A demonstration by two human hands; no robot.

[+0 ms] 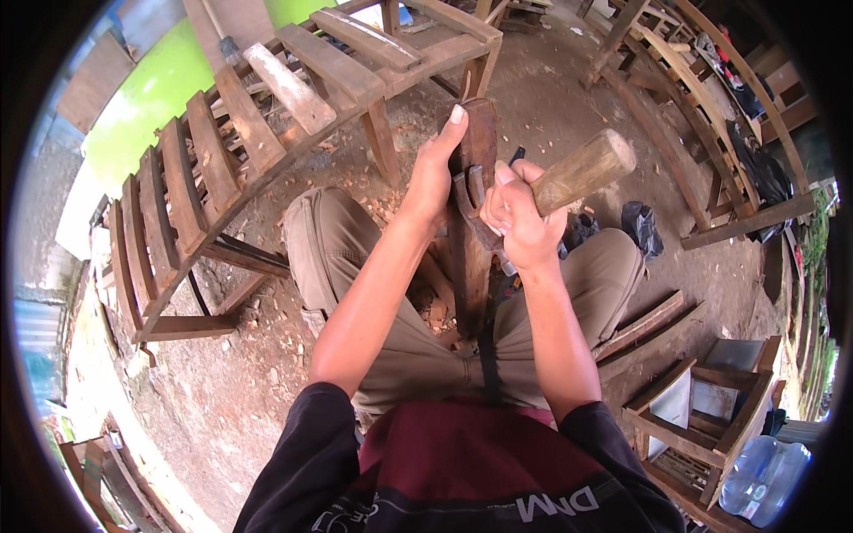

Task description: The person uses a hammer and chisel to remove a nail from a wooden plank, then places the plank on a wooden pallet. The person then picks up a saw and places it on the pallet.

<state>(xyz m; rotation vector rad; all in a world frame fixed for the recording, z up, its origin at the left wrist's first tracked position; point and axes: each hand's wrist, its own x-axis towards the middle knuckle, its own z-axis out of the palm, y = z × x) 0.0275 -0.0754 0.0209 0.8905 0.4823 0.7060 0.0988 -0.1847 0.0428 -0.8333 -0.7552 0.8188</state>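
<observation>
Between my knees stands a long dark-brown wooden piece [471,280], upright and leaning slightly. My left hand [431,173] grips its upper part from the left, thumb raised along the edge and the other fingers mostly hidden. In my right hand [529,213] is a thick, round wooden handle [582,173], its blunt end pointing up and to the right. Curved dark metal [471,200] lies against the wooden piece beside my right fist; it looks like the head of the handled tool, but the joint is hidden by my fingers.
A slatted wooden bench frame [253,151] curves across the left and top. Another curved wooden frame [662,124] stands at the upper right. Wood chips cover the ground. Black plastic bags [640,226], loose boards [644,324], a small wooden frame [711,409] and a clear bluish jug [764,480] lie right.
</observation>
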